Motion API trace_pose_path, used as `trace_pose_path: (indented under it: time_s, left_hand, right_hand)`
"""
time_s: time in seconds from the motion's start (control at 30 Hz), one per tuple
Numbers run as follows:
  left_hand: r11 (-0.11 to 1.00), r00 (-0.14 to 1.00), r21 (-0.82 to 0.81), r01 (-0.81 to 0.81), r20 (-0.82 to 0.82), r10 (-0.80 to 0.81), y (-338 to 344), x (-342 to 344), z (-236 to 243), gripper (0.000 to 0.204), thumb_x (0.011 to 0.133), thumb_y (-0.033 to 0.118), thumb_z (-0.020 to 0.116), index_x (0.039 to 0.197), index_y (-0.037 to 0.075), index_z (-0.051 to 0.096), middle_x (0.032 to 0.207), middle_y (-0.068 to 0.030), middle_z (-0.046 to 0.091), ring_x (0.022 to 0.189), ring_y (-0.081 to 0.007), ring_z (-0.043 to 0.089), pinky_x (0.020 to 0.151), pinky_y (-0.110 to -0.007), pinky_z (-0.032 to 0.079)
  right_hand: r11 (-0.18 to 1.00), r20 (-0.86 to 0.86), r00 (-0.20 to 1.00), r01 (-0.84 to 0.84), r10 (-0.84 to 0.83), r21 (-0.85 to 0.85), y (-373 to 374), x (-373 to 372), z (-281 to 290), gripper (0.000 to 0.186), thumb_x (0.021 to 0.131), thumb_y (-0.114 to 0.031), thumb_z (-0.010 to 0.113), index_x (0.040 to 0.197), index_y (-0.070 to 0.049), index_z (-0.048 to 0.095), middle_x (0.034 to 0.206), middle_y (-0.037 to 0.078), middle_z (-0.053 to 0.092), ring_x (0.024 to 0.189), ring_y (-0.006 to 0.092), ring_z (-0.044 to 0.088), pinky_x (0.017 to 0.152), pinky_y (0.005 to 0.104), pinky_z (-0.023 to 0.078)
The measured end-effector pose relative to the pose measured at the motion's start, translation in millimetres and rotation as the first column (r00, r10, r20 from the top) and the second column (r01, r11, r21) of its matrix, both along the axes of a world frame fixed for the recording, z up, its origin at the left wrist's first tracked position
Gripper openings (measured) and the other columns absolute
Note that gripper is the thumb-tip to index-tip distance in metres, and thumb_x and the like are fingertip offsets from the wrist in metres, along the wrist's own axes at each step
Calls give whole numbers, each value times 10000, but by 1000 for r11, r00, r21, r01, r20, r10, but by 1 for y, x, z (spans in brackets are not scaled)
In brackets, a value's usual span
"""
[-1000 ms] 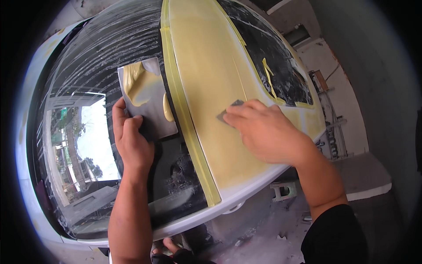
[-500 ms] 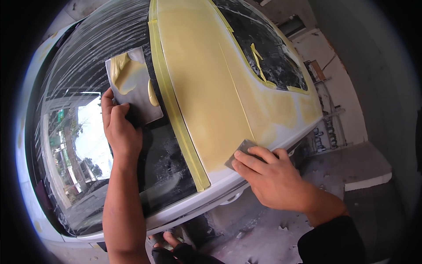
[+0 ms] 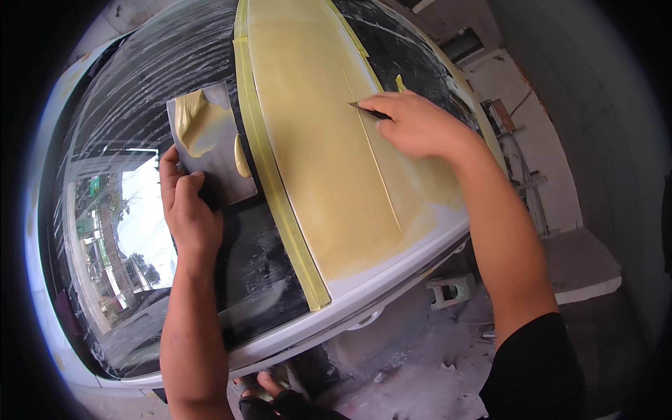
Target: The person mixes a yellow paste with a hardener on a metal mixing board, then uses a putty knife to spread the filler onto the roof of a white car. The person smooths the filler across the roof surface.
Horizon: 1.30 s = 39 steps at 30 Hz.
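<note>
My left hand [image 3: 194, 213] grips the lower left edge of a flat grey mixing board [image 3: 222, 168], held above the dark glass. A thick smear of yellow filler [image 3: 186, 120] lies on the board's far left corner, with a smaller dab by its right edge. In my right hand [image 3: 423, 127] is a thin dark filler spreader [image 3: 372, 111], seen nearly edge-on. Its tip is at the yellow-coated car panel [image 3: 308, 126], beside a thin raised line of filler [image 3: 381, 171] running along it; whether it touches, I cannot tell.
Yellow masking tape [image 3: 280, 203] borders the panel against the large window [image 3: 259, 259] on the left. A smaller side window [image 3: 381, 38] lies beyond on the right. The white lower body edge [image 3: 364, 280] curves below, over a grey floor [image 3: 413, 371]. A pale block [image 3: 450, 289] stands there.
My right hand has moved far up the panel from its lower edge, and the spreader has turned from face-on to nearly edge-on. My left hand and the board have barely shifted.
</note>
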State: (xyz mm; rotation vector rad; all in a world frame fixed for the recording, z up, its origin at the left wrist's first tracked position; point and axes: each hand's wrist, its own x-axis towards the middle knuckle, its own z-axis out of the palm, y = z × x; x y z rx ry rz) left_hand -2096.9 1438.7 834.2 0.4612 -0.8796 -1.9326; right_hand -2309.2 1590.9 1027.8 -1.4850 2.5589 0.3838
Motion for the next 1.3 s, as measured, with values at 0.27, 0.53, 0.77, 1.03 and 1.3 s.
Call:
trace_pose_path:
  time_s: [0.27,0.53,0.77,1.03,1.3]
  left_hand:
    - [1000,997,-2,9,70,-9,-4,2,-7,486,859,67,400,1332,-24,461,1170,-110,563,1033,-151,520,922,-269,412]
    - [984,993,-179,-24,113,45,0,2,-4,474,859,67,399,1318,-25,469,1181,-114,562,1054,-157,517,938,-274,404]
    - [997,995,-73,-21,95,28,1,2,2,482,841,56,408,1315,-8,470,1145,-97,571,1001,-128,528,896,-256,420]
    - [999,996,-23,31,88,-29,0,4,0,505,877,66,391,1376,15,441,1223,-86,532,1031,-142,521,869,-270,455]
    - [999,1000,26,-24,6,23,5,-1,7,460,849,53,409,1300,-3,473,1043,-70,563,900,-99,508,824,-234,414]
  right_hand:
    - [982,63,985,-165,159,87,76,75,3,471,820,-52,586,1291,-25,588,1309,142,594,1219,336,512,1025,426,435]
    - [986,73,994,-97,88,137,133,133,13,481,795,-45,608,1276,-40,599,1329,111,580,1204,313,525,964,453,443]
    - [986,-58,987,-153,149,-67,72,95,14,484,825,-62,538,1305,-30,585,1337,134,585,1258,330,501,1045,452,407]
    - [995,-7,995,-102,102,6,3,86,-27,464,839,-58,476,1289,-22,583,1339,129,572,1231,340,504,1025,459,429]
    - [990,-44,990,-130,133,62,59,137,-25,434,853,-77,530,1285,-54,563,1346,70,542,1238,278,493,888,525,450]
